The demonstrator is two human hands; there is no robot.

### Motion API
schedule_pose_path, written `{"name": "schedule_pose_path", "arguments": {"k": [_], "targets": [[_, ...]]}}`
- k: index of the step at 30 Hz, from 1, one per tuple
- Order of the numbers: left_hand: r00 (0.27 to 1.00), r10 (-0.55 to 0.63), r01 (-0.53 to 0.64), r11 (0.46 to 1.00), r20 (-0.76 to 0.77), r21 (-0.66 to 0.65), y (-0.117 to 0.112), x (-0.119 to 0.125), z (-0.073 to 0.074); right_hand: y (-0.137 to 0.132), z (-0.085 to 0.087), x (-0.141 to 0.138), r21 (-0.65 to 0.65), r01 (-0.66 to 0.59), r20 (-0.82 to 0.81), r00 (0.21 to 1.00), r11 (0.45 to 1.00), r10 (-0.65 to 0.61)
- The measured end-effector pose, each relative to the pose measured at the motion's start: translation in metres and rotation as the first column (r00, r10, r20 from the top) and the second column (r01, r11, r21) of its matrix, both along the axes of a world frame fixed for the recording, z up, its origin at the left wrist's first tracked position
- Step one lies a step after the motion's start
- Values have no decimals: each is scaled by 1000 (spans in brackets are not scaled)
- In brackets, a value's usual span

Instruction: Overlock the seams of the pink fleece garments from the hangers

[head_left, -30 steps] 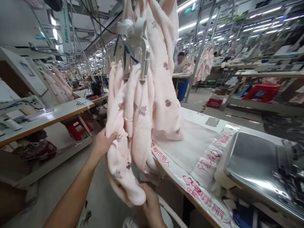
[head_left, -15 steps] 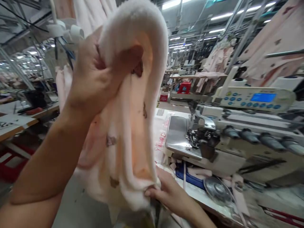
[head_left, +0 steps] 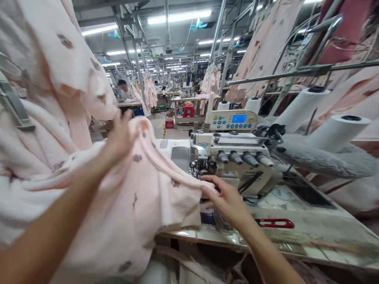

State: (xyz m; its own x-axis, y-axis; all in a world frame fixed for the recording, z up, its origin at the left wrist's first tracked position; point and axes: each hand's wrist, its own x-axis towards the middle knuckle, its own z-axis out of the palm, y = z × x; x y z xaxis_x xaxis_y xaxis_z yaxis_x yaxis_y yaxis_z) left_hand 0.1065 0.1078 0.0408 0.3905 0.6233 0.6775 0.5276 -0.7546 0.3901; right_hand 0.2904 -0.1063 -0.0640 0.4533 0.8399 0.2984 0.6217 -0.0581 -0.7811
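Pale pink fleece fabric (head_left: pixel 139 197) with small brown printed motifs stretches across the front, its folded edge running between my two hands. My left hand (head_left: pixel 120 136), blurred by motion, is at the raised upper end of that edge and appears closed on it; its fingertips are smeared. My right hand (head_left: pixel 226 197) pinches the right end of the edge between thumb and fingers, just in front of the overlock sewing machine (head_left: pixel 231 154). The machine's metal needle area (head_left: pixel 199 161) lies just beyond the fabric, apart from it.
Thread cones (head_left: pixel 314 102) stand behind the machine at right, beside a grey fluffy roll (head_left: pixel 322 161). Red-handled thread snips (head_left: pixel 275 223) lie on the machine table (head_left: pixel 319 240). More pink fabric (head_left: pixel 68 51) hangs at left. A person (head_left: pixel 126 92) sits farther back.
The fabric, held up close before the camera, is now lower and spread sideways. My left hand has lowered; my right hand appears nearer the machine. The view has shifted, showing more of the table.
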Motion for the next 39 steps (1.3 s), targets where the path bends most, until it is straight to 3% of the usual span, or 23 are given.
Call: {"name": "schedule_pose_path", "arguments": {"k": [2,4,7,11,15,21,29,31,33,35,37,39], "targets": [[970,-201,204,979,-138,6,-32,29,-39,8,-6,2,-11,89,17,996,996,-89],[877,-397,390,917,-270,-83,-64,49,-74,10,-10,4,-31,97,13,995,995,-96],[815,-444,427,895,-371,-132,-90,61,-100,8,-8,8,-35,49,-13,999,998,-49],[792,-458,397,889,-404,-229,-83,68,-95,14,4,15,-93,24,-16,1000,995,-26],[810,-446,331,884,-381,-330,-75,79,-88,21,8,14,-145,201,119,975,969,-185],[836,-431,334,891,-339,-309,-80,85,-92,18,-4,4,47,266,187,944,963,-270],[840,-392,313,915,-374,-256,-80,89,-93,19,-17,2,165,274,362,877,947,-317],[844,-356,285,931,-402,-227,-81,89,-92,13,-20,-5,293,278,459,798,915,-390],[836,-342,277,938,-428,-210,-80,87,-90,4,-26,-17,468,260,490,719,845,-493],[814,-371,302,928,-446,-219,-78,83,-87,-4,-35,-28,504,245,409,777,829,-478],[791,-412,331,910,-451,-250,-76,79,-85,-7,-46,-35,336,237,214,923,912,-319],[789,-430,334,900,-438,-281,-74,78,-83,-4,-55,-39,119,152,-87,986,981,-143]]}}
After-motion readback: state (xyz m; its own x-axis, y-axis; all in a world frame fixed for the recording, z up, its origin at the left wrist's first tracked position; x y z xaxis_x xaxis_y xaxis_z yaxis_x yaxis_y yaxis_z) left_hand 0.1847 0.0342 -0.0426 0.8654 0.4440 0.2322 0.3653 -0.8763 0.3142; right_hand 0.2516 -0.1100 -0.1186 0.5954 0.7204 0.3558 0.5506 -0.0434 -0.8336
